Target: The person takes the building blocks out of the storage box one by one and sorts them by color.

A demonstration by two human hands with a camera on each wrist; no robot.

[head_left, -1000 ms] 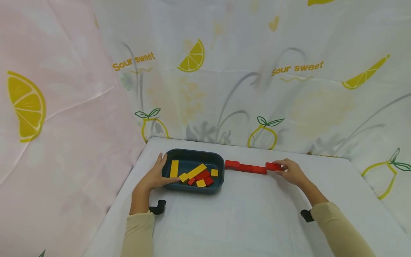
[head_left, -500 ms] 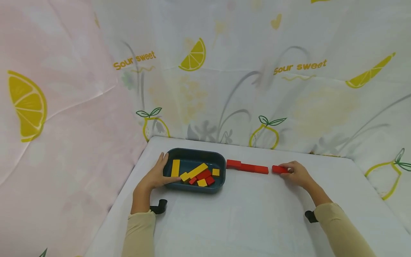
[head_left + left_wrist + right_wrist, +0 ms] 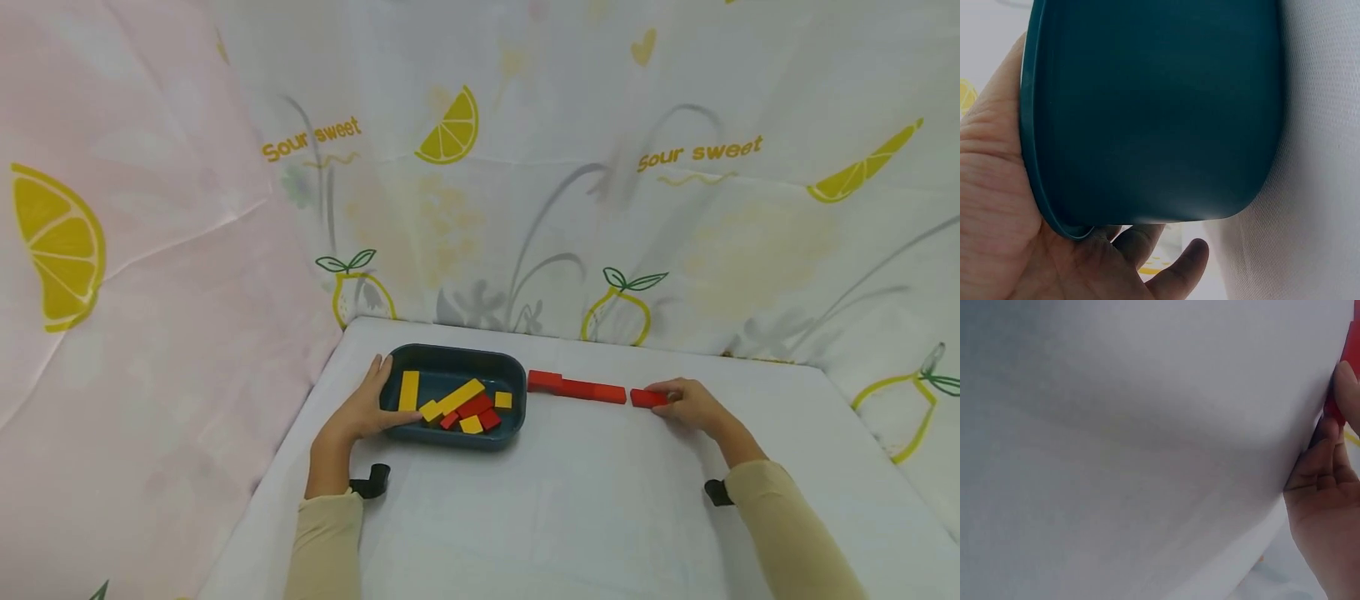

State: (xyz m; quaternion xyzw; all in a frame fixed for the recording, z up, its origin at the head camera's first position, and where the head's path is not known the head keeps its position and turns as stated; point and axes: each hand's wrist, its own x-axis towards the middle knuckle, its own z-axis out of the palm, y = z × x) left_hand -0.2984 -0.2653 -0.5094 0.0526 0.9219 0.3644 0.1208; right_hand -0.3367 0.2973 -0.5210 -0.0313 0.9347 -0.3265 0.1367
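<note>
We see the left hand (image 3: 360, 410) curled round the left end of the dark tray (image 3: 510, 421), thumb over the rim, fingers under it. Yellow and red blocks (image 3: 459, 405) lie inside. Just right of the tray lies a red bar (image 3: 576, 387); a little further right, the right hand (image 3: 690, 404) pinches a small red block (image 3: 647, 397) flat on the white table (image 3: 570, 508), a slim gap short of the bar.
</note>
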